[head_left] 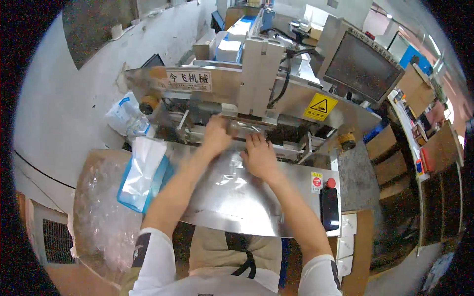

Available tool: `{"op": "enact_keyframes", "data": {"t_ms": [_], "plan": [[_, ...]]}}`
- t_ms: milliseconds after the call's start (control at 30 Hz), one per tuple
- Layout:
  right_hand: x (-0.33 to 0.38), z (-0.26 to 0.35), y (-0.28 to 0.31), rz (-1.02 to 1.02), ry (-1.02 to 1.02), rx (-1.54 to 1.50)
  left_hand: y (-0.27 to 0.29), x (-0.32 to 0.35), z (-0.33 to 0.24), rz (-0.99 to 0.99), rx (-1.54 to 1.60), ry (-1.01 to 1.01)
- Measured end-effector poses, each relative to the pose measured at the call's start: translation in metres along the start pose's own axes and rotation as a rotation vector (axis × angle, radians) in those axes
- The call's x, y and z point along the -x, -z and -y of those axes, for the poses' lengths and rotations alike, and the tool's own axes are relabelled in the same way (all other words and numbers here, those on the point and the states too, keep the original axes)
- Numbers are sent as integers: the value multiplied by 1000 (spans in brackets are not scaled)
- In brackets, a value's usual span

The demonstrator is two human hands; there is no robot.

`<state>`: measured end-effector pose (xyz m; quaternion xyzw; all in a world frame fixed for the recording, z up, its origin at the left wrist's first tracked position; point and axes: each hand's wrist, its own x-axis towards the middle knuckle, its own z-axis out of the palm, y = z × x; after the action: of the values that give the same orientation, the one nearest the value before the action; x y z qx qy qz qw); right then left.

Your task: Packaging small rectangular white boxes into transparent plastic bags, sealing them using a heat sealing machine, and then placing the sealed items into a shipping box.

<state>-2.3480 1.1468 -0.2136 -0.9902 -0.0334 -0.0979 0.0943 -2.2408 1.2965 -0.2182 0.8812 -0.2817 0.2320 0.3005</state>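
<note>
A clear, shiny plastic piece (249, 129) lies at the slot of a metal machine, below its upright press column (255, 74). My left hand (217, 135) is at the left end of the plastic, its fingers closed on that edge and slightly blurred. Stretched out, the fingers of my right hand (260, 154) rest against the front of the plastic from the right. Both forearms reach over the bare steel worktop (237, 207). Just what lies under the fingertips is hidden.
Left of the worktop, a blue container (131, 195) holds clear plastic sleeves (143, 165). A large box of clear plastic pieces (106, 212) stands beside it. At the right are a red button (331, 183), a black phone (329, 209) and a monitor (363, 64).
</note>
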Motion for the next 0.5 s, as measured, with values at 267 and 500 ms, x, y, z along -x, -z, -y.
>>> {"op": "enact_keyframes", "data": {"t_ms": [267, 500], "plan": [[-8, -14, -2, -3, 66, -64, 57, 191, -71, 361, -71, -62], [-7, -11, -8, -64, 39, -57, 55, 200, -71, 237, -47, -30]]}}
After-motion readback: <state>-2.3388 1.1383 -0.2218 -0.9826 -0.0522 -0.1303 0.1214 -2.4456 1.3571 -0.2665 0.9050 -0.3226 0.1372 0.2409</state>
